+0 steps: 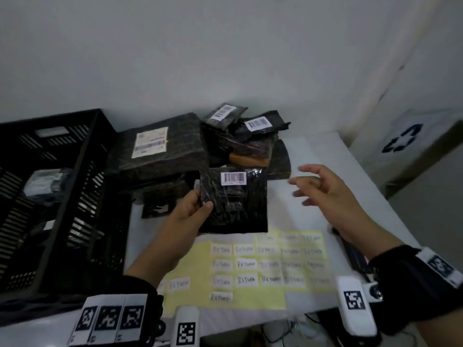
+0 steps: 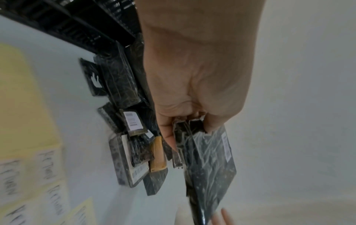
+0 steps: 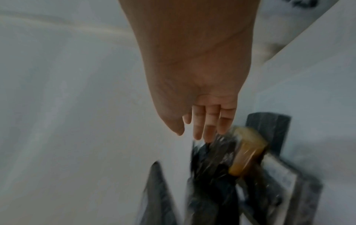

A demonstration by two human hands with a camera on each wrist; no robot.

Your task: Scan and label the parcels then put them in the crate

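Note:
My left hand (image 1: 198, 204) grips a flat black plastic-wrapped parcel (image 1: 236, 201) by its left edge, lifted above the table, its white barcode label (image 1: 233, 178) facing up. In the left wrist view the same parcel (image 2: 210, 164) hangs from my pinching left hand (image 2: 185, 126). My right hand (image 1: 313, 184) hovers to the parcel's right with fingers spread and relaxed, holding nothing; the right wrist view shows the right hand (image 3: 202, 127) with fingers straight, above the pile. A yellow sheet of white "RETURN" labels (image 1: 250, 266) lies on the table below. The black slatted crate (image 1: 50, 196) stands at the left.
A pile of black wrapped parcels (image 1: 200, 144) sits behind the held one, a brown item (image 1: 248, 159) among them. A wrapped parcel (image 1: 45, 184) lies inside the crate. A white bin with a recycling mark (image 1: 400, 144) stands right of the white table (image 1: 313, 151).

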